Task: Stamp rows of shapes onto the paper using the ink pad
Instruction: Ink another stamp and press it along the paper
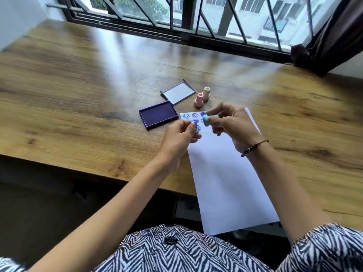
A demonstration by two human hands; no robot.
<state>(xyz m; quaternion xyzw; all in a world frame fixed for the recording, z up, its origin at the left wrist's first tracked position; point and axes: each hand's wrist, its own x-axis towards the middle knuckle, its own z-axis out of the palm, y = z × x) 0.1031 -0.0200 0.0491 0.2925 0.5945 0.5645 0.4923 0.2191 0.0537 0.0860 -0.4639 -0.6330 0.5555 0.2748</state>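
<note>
A white sheet of paper (225, 177) lies on the wooden table (78, 95), with several purple stamped shapes (190, 115) along its far end. My right hand (231, 126) holds a mint-green stamp (207, 119) sideways above those prints, its inked face turned left. My left hand (179, 137) pinches a small mint-green piece (196, 128), seemingly the stamp's cap, just left of the stamp. The open purple ink pad (158, 114) sits left of the paper's far end.
The ink pad's lid (177, 93) lies behind the pad. A pink stamp (199, 100) and a cream stamp (206, 93) stand upright beside it. A barred window (196, 20) runs along the far edge. The paper overhangs the table's near edge.
</note>
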